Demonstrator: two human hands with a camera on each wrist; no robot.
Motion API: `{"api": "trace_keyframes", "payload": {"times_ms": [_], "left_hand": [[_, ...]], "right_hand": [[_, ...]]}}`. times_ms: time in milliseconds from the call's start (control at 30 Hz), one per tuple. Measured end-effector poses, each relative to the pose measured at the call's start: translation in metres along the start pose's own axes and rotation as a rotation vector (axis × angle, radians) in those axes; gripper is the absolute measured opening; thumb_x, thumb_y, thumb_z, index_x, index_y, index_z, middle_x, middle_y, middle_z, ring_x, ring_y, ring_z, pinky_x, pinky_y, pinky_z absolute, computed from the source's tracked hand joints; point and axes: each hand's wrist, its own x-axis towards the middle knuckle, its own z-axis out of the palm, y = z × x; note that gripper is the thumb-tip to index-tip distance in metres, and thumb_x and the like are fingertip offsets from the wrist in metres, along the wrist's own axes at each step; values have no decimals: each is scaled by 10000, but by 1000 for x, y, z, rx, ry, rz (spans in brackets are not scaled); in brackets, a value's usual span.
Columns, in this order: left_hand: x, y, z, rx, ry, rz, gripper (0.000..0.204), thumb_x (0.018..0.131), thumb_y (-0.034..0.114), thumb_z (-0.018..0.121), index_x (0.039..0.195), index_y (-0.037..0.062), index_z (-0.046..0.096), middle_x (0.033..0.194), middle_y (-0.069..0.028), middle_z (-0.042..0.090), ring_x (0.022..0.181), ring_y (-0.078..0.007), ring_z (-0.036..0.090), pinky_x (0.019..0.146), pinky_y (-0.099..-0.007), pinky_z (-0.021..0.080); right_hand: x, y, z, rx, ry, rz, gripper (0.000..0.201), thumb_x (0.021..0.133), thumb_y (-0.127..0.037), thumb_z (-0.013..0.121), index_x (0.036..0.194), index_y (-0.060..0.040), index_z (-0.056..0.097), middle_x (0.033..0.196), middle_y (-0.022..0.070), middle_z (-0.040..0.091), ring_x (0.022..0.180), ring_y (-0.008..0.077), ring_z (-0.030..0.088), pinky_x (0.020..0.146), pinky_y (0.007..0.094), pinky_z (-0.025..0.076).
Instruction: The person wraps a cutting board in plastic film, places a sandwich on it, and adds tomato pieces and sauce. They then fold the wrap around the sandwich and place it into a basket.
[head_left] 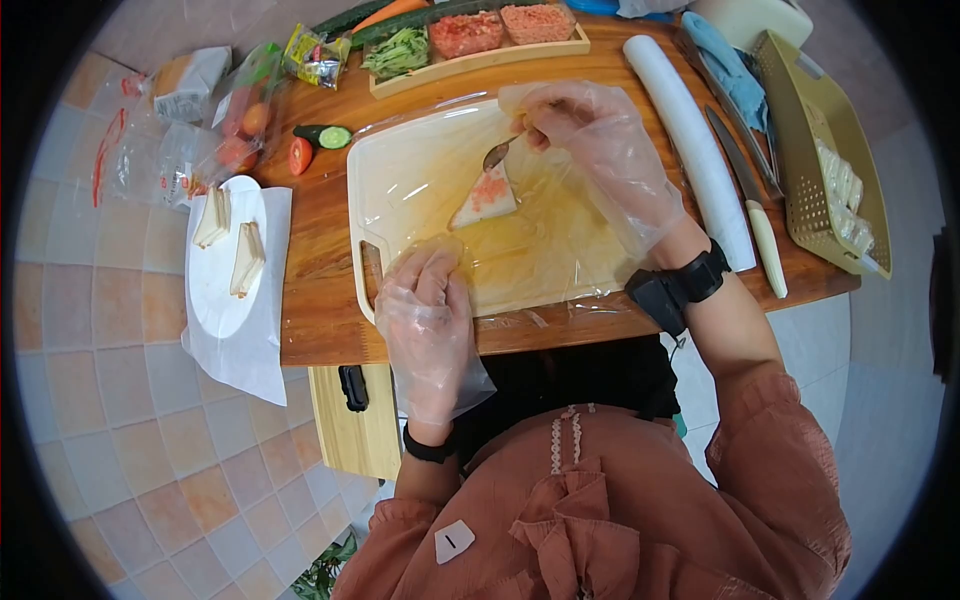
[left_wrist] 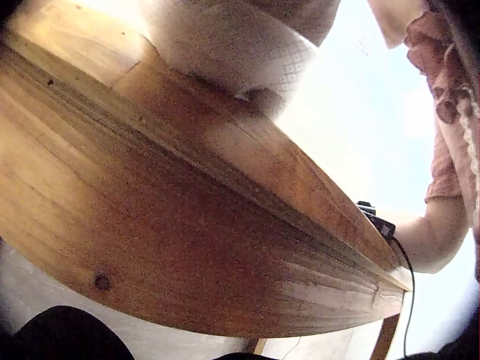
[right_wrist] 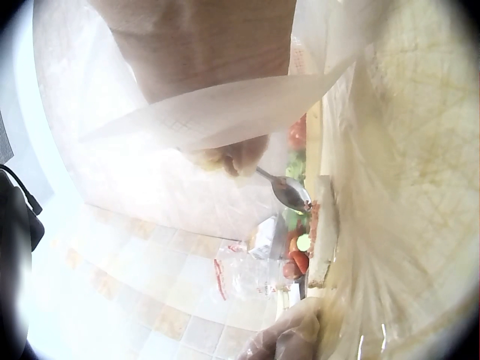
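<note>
My right hand point(head_left: 600, 140), in a clear plastic glove, grips a small metal spoon point(head_left: 495, 155) by its handle. The spoon's bowl hangs over a triangular slice of white bread point(head_left: 487, 208), with pinkish-orange chopped filling point(head_left: 490, 186) on its top. In the right wrist view the spoon point(right_wrist: 289, 193) tips down right at the filling on the bread point(right_wrist: 324, 240). Under the bread lies a pale cutting board point(head_left: 361, 200) covered with plastic film. My gloved left hand point(head_left: 428, 305) rests on the board's near left part with loosely bent fingers, nearest to the bread's lower corner.
At the left, two sandwich pieces point(head_left: 248, 258) stand on a white plate point(head_left: 215, 312). Behind the board sits a wooden tray point(head_left: 480, 65) of shredded cucumber and chopped fillings. A film roll point(head_left: 690, 150), a knife point(head_left: 765, 245) and a basket point(head_left: 800, 200) lie at the right.
</note>
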Motion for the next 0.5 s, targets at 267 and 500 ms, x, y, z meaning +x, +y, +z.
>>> {"api": "trace_keyframes", "payload": {"times_ms": [267, 500], "left_hand": [[-2, -3, 2, -12, -5, -19, 216, 810, -44, 692, 1001, 56, 696, 1093, -116, 718, 1059, -334, 678, 905, -443, 541], [-1, -1, 0, -3, -22, -24, 225, 813, -39, 691, 1014, 60, 708, 1095, -121, 720, 1062, -334, 679, 900, -448, 538]], "right_hand": [[2, 5, 0, 9, 27, 42, 167, 979, -67, 625, 1036, 48, 733, 888, 67, 737, 786, 102, 652, 747, 251, 533], [0, 3, -2, 9, 4, 48, 145, 993, -52, 614, 1046, 38, 714, 926, 74, 730, 814, 108, 629, 773, 251, 521]]}}
